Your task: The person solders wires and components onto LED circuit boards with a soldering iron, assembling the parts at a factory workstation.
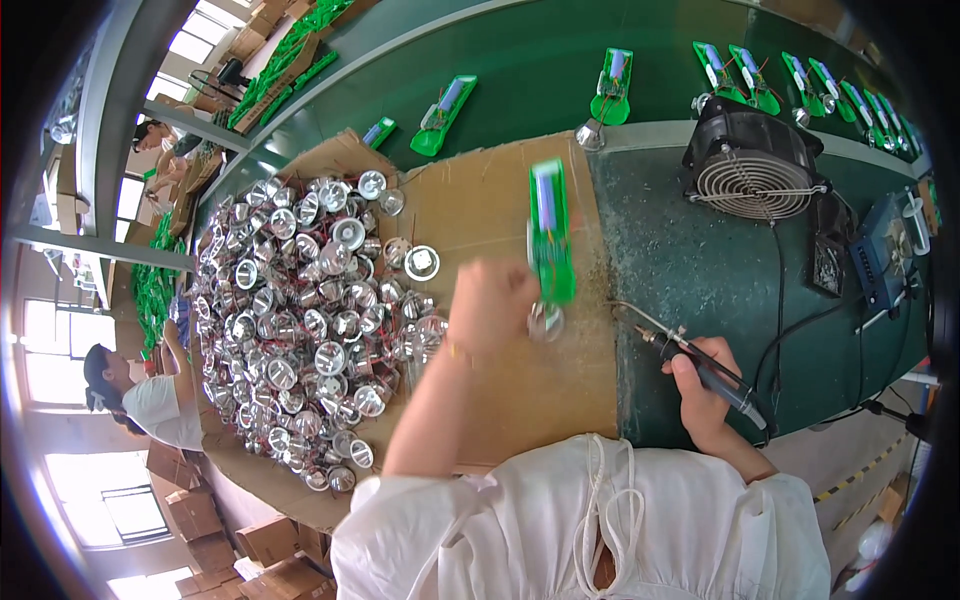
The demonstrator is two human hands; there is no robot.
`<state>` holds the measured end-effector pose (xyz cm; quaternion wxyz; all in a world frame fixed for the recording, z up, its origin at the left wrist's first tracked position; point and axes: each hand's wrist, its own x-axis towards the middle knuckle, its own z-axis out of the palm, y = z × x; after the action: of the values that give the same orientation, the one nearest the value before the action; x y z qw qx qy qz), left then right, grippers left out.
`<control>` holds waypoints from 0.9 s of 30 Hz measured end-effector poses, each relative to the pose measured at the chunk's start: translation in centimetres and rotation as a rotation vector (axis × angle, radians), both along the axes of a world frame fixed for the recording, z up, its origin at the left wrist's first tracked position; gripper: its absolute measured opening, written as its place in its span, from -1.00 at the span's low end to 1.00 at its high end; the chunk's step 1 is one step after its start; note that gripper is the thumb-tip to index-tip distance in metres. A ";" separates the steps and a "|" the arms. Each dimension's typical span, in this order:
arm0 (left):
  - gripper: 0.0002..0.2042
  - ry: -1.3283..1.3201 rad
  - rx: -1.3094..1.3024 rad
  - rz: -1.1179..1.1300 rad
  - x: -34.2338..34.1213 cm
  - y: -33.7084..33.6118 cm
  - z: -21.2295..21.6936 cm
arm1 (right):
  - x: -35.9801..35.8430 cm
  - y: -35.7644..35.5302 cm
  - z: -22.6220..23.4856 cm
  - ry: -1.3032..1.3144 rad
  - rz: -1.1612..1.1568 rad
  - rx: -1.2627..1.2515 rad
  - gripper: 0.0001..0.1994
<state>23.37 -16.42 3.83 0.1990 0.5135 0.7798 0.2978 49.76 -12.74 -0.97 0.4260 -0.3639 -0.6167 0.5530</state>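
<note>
My left hand (490, 302), curled and smeared by motion, is at the left edge of a green flashlight housing (552, 250) over the cardboard. Its fingers are hidden, so I cannot tell whether they grip it. The housing, slightly blurred too, holds a bluish cylindrical cell, and a shiny reflector (547, 322) is at its near end. My right hand (705, 385) is closed around the dark handle of a soldering iron (712, 380). The iron's bent metal tip points left, toward the housing, apart from it. A large heap of silver reflectors (310, 320) with red wires lies left of my left hand.
Several more green housings (612, 88) lie along the far green surface. At right stand a black fan (755, 160) with a wire guard, a blue soldering station (880, 250) and dark cables. The cardboard sheet (520, 410) borders the green mat. Other people sit at far left.
</note>
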 end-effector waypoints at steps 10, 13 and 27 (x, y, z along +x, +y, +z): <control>-0.48 0.714 0.038 0.391 -15.4 14.2 0.4 | 0.2 0.1 -0.7 0.001 -0.037 -0.158 -0.86; -0.67 0.612 -0.548 0.146 -18.0 13.0 0.8 | 0.2 0.3 -0.3 -0.009 0.012 -0.193 -0.86; -0.58 0.343 0.086 0.083 3.0 -7.4 1.0 | -0.8 0.1 0.3 -0.037 0.028 -0.049 -0.87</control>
<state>26.33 -23.80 4.80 0.0284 0.5322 0.8094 0.2466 48.98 -12.63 -0.63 0.3977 -0.3758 -0.6159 0.5668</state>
